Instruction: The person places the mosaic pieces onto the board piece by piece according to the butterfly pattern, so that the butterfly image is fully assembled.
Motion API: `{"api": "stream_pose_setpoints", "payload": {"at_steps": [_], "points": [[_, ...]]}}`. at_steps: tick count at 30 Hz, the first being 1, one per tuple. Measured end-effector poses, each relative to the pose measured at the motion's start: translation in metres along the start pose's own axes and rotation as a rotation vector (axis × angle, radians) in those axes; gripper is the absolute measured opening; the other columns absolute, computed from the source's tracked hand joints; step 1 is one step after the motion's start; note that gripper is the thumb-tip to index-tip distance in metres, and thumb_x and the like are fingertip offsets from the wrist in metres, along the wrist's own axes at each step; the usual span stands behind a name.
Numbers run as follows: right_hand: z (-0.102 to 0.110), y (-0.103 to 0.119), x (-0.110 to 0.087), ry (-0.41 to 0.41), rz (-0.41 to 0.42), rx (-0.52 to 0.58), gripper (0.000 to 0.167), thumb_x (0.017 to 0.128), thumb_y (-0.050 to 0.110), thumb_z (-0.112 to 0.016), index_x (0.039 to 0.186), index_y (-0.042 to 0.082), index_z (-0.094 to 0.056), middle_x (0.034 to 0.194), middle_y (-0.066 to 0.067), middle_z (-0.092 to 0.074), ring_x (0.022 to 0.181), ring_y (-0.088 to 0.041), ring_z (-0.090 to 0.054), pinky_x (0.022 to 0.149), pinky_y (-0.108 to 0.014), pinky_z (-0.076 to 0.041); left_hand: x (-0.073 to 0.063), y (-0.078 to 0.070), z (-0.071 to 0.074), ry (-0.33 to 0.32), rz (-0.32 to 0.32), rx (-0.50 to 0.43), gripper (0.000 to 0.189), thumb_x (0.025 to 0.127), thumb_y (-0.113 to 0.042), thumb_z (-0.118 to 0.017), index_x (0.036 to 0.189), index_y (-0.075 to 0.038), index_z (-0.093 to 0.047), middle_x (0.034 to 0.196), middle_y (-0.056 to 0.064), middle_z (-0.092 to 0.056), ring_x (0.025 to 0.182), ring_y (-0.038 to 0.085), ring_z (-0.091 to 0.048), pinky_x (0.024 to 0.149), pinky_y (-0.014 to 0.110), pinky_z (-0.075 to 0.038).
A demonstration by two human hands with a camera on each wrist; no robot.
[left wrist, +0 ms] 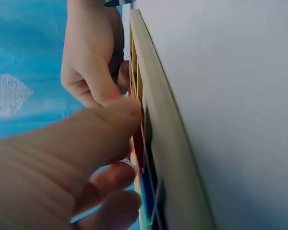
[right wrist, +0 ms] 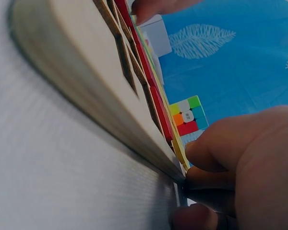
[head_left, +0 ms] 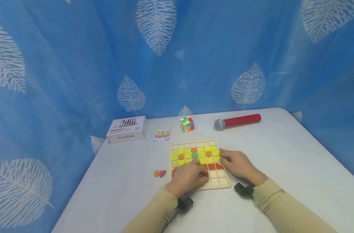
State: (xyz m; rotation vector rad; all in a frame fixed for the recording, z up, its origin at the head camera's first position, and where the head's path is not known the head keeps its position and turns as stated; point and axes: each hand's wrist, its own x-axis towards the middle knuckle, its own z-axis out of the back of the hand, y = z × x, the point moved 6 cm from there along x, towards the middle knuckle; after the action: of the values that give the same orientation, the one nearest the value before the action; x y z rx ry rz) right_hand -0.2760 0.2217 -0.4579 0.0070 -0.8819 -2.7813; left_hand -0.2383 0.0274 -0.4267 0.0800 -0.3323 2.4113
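Note:
A wooden grid board (head_left: 214, 191) lies on the table, its cells partly filled with yellow, orange, green and red tiles. My left hand (head_left: 186, 177) is over its lower middle, thumb and fingers pinching a red tile (head_left: 206, 175) at the cells. In the left wrist view the left thumb (left wrist: 113, 117) is right at the grid, and part of the tile is hidden behind it. My right hand (head_left: 239, 163) grips the board's right edge. The right wrist view shows its thumb (right wrist: 206, 143) on top at the corner, with fingers beside the rim.
Left of the board lie an orange disc (head_left: 156, 173) and a dark red quarter piece (head_left: 163, 173). Behind stand a white box (head_left: 127, 129), a butterfly pattern card (head_left: 162, 134), a puzzle cube (head_left: 187, 124) and a red microphone (head_left: 241, 121). A blue leaf-print curtain (head_left: 194, 64) hangs behind the table.

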Motion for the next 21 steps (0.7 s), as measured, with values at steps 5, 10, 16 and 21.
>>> {"api": "stream_pose_setpoints", "payload": {"at_steps": [5, 10, 16, 21], "points": [[-0.001, 0.000, 0.001, 0.008, -0.006, 0.003, 0.041, 0.102, 0.023, -0.062, 0.138, 0.004, -0.064, 0.151, -0.013, -0.054, 0.140, -0.044, -0.048, 0.112, -0.062, -0.038, -0.011, -0.007, 0.004, -0.057, -0.094, 0.063, 0.009, 0.089, -0.032, -0.079, 0.098, -0.031, -0.083, 0.089, -0.017, -0.071, 0.070, -0.003, -0.056, 0.056, 0.011, -0.038], [0.000, -0.001, -0.001, 0.006, -0.016, -0.001, 0.041, 0.102, 0.023, -0.062, 0.138, 0.003, -0.064, 0.151, -0.013, -0.054, 0.141, -0.044, -0.047, 0.112, -0.062, -0.038, -0.017, -0.016, 0.001, -0.044, -0.176, 0.129, 0.009, 0.089, -0.026, -0.076, 0.091, -0.032, -0.083, 0.089, -0.019, -0.075, 0.072, -0.002, -0.064, 0.058, 0.010, -0.041], [0.001, 0.000, -0.001, 0.009, -0.013, 0.004, 0.041, 0.102, 0.023, -0.062, 0.138, 0.003, -0.064, 0.151, -0.013, -0.054, 0.140, -0.044, -0.047, 0.112, -0.061, -0.039, -0.016, -0.021, 0.000, -0.055, -0.172, 0.148, 0.007, 0.090, -0.029, -0.075, 0.083, -0.030, -0.079, 0.083, -0.018, -0.072, 0.066, -0.002, -0.060, 0.053, 0.012, -0.038], [0.002, 0.000, -0.001, 0.009, -0.011, -0.003, 0.041, 0.101, 0.023, -0.062, 0.138, 0.004, -0.064, 0.151, -0.012, -0.054, 0.140, -0.043, -0.048, 0.112, -0.061, -0.039, -0.013, -0.021, 0.001, -0.040, -0.144, 0.129, 0.014, 0.092, -0.032, -0.073, 0.079, -0.026, -0.073, 0.072, -0.015, -0.059, 0.054, 0.002, -0.042, 0.046, 0.015, -0.029]]}}
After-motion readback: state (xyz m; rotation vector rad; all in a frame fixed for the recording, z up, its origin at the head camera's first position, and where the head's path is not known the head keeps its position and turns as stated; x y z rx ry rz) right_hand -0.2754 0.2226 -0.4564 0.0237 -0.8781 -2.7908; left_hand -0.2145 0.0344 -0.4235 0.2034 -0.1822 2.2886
